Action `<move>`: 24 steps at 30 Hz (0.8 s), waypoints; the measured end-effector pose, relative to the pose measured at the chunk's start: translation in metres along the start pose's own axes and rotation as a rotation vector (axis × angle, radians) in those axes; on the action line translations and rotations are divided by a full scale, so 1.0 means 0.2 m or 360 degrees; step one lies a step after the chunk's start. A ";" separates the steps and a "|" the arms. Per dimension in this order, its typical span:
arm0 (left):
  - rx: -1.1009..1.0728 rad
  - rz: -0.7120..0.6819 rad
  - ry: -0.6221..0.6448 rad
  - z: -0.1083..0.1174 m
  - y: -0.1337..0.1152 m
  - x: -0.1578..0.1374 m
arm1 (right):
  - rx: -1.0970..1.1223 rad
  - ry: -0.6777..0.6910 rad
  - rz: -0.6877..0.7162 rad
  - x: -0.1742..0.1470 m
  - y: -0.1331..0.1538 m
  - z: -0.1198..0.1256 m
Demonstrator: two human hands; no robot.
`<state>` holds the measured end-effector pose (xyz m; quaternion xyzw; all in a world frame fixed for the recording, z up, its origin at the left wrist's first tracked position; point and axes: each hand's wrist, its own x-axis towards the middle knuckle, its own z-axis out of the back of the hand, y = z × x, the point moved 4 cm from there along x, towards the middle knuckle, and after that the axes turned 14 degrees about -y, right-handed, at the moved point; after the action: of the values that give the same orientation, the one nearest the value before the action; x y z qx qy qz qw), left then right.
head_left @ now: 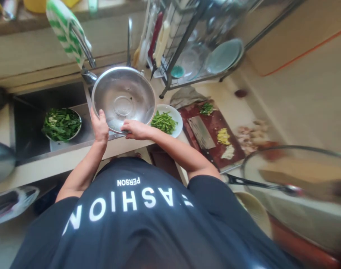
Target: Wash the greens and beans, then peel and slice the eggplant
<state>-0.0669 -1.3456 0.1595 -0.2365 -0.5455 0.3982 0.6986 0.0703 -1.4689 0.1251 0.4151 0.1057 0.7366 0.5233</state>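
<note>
A wide stainless steel bowl [111, 87] is tipped toward me over the sink edge, with a few small dark specks and wet marks inside. My left hand [100, 127] grips its lower left side, thumb lying along the rim. At the near rim is my right hand [137, 130], its fingers curled inside the bowl; a small dark patch shows between them, and I cannot make out what it is. The faucet [88, 76] stands just behind the bowl's left side. To the right, partly behind the bowl, sits a white plate [178, 121] of cut green vegetable pieces.
Left in the sink [47, 93] sits a bowl of leafy greens [61, 125]. On the right, a cutting board [215, 123] bears a cleaver [201, 132] and chopped ingredients. A dish rack [184, 45] with knives stands behind; a large glass lid [299, 179] is at lower right.
</note>
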 end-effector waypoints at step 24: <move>-0.0118 0.0337 -0.0045 0.05 0.05 -0.01 | 0.0238 -0.1090 -0.1346 -0.40 -0.37 0.40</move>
<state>-0.0790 -1.3423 0.1543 -0.3127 -0.5416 0.4526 0.6356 0.1879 -1.5286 0.0921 0.5886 0.1390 0.2752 0.7473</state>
